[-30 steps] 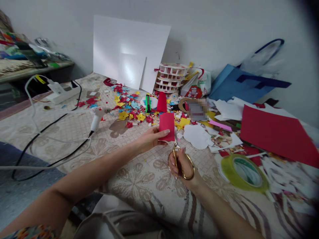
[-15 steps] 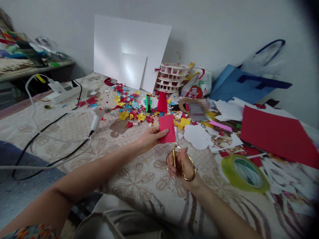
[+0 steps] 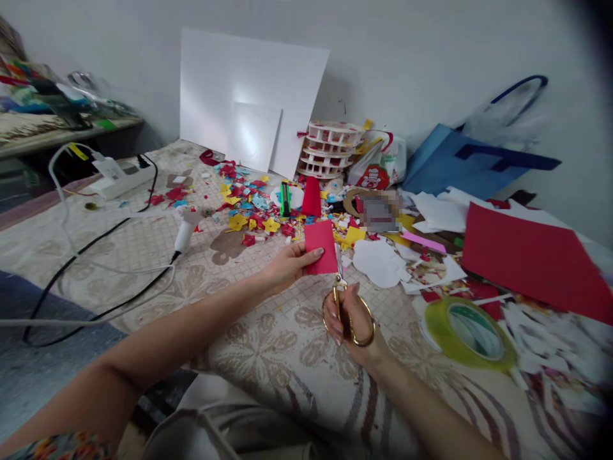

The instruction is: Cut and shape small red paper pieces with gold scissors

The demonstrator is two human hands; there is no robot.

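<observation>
Between thumb and fingers, my left hand pinches a small red paper rectangle by its left side, above the table. My right hand grips gold-handled scissors, its thumb and fingers through the loops. The blades point away from me and lie along the right edge of the red paper; whether they bite into it I cannot tell. Just beyond the paper are a red paper piece and a green cutter-like tool on the table.
A glue gun with its cable lies left, near a white power strip. Right are a tape roll, a large red sheet and a white cloud-shaped cutout. Behind stand a white board and a tiered white structure.
The scissor handles have drawn closer together as my right fingers closed a little. My left hand and the red paper have hardly moved.
</observation>
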